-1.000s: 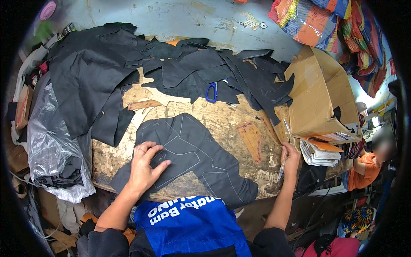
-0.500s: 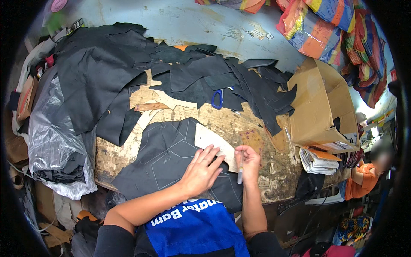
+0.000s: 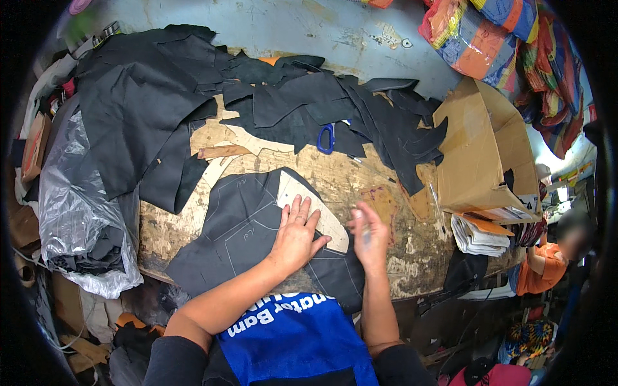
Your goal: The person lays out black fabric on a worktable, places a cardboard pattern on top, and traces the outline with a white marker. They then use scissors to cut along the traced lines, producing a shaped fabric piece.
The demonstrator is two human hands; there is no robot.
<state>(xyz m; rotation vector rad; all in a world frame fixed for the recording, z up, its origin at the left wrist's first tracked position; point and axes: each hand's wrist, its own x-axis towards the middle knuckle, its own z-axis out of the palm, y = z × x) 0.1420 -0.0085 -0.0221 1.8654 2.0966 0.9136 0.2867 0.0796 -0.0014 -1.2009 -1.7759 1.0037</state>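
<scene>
"Covering the person's front, on the near side of the cream template (image 3: 333,226): a blue apron (image 3: 286,341) with white lettering. State of the hands?"

"Left hand (image 3: 296,239): wide, fingers spread, reaching onto the template from its left; fingertips rest on the template's face. Right hand (image 3: 373,233): just right of the template, fingers narrowed about a pen (image 3: 367,239). Pen blurred; whether its tip touches anything, cannot tell."

"Position of the template itself?"

"Flat on the marked black leather piece (image 3: 238,213), which extends from under the template to the left and toward the person. Pale drawn outlines show on the leather left of the template and on its near side. All on a scuffed wooden table (image 3: 418,265), its bare surface visible right of the template."

"Next outward?"

"Right of the template, past the right hand: a tan pattern piece (image 3: 386,206) with purple marks. Beyond the template, to its left: a wooden strip (image 3: 222,152) beside cream cutouts (image 3: 270,145). Straight beyond: a blue scissors handle (image 3: 320,139); blades not made out."

"Farthest?"

"Beyond the template, spread left and right: a heap of black leather pieces (image 3: 283,103), overlapping. Beyond, well to the right: an open cardboard box (image 3: 473,151). Farthest beyond the template: a stained pale blue wall (image 3: 309,29)."
</scene>
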